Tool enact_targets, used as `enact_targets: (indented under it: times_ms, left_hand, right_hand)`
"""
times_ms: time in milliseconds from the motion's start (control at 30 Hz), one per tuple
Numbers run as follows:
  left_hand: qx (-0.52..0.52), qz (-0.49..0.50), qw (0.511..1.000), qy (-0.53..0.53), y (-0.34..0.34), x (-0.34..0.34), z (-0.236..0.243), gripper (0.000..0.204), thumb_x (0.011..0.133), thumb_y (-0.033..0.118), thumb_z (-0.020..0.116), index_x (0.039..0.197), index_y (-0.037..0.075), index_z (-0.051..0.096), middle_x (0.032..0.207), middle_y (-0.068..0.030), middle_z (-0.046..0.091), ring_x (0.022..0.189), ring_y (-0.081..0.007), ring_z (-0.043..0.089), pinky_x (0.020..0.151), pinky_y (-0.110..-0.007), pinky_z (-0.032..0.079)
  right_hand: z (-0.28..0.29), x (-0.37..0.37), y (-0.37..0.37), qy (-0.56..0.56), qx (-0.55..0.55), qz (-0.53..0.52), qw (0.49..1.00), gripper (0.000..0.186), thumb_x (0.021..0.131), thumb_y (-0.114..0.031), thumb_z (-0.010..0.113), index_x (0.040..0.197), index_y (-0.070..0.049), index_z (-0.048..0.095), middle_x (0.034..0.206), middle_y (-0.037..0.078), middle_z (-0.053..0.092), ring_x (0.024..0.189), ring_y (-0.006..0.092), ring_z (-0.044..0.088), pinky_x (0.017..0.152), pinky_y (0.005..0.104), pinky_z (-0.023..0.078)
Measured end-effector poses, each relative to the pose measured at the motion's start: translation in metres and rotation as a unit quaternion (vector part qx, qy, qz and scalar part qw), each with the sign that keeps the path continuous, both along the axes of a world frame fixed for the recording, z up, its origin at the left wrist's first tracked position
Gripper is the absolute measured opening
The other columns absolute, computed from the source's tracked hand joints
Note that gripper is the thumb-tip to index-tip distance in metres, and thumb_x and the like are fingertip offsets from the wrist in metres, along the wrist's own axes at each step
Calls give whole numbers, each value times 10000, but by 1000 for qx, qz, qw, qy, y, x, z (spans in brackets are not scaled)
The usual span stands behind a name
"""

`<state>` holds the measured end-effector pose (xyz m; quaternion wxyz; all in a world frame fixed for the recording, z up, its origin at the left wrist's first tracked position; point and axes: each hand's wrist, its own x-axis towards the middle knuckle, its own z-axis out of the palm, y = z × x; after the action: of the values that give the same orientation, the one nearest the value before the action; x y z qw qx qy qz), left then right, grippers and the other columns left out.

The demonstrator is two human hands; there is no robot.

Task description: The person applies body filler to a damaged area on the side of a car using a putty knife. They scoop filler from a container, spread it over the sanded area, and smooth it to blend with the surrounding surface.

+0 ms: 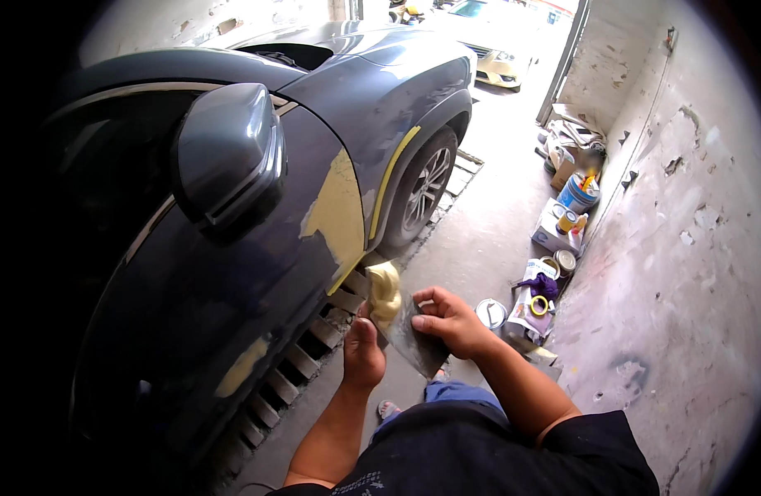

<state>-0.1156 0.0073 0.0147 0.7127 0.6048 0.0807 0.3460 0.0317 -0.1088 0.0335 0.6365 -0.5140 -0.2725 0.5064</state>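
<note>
A thick heap of pale yellow body filler sits just above my left hand. That hand is closed on the edge of a scraper, mostly hidden under the filler. My right hand pinches a flat dark grey spreader, thumb on its face. The two tools meet or overlap between my hands; where one ends I cannot tell. Ahead and to the left stands a dark grey car. Yellow filler covers a patch at the front edge of its door, and a smaller smear lies lower down.
Yellow tape edges the arch over the front wheel. A floor grating runs beside the car. Along the right wall stand a blue bucket, a box, an open tin and tape rolls. A light-coloured car is outside.
</note>
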Motion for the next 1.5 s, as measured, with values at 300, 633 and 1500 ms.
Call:
enact_targets:
  times_ms: [300,633,1500]
  left_hand:
    - [-301,-273,913,37,38,-23,-2,571,968,440,443,1393,64,381,1258,-212,542,1078,-376,590,814,-501,532]
    - [-410,-418,808,-65,29,-37,-17,655,953,507,430,1417,55,333,1312,-209,500,1099,-448,564,802,-578,518]
    - [-232,-24,969,75,92,45,-51,630,965,523,415,1379,48,414,1297,-129,526,1146,-262,550,857,-418,513]
  right_hand:
    - [69,30,-11,-173,199,9,965,377,850,28,616,1215,-16,532,1114,151,625,1106,242,588,947,375,475]
    - [80,19,1,-497,128,131,848,466,729,68,636,1165,-98,640,1166,136,592,1082,300,588,905,382,483]
    - [-66,105,65,-435,-35,-108,893,335,759,-137,666,1088,-86,638,1164,143,552,1107,323,531,931,403,441]
